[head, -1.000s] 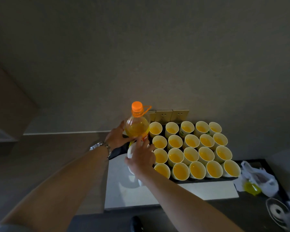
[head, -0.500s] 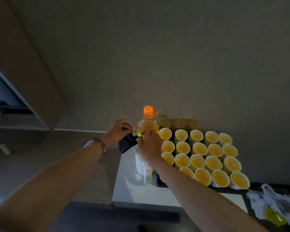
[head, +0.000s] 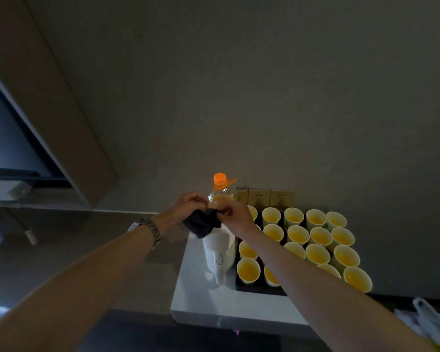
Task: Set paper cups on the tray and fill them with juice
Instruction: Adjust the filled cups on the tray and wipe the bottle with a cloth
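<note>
Both hands meet just in front of the juice bottle (head: 221, 193): the left hand (head: 188, 205) and the right hand (head: 235, 215) each pinch a dark cloth (head: 201, 224) above a white kettle (head: 217, 252). Right of the kettle, juice-filled paper cups (head: 318, 254) crowd the black tray (head: 254, 288) on the white worktop (head: 201, 301).

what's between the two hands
A dark cloth, held by the left hand and right hand; the juice bottle stands just behind. Head view.
</note>
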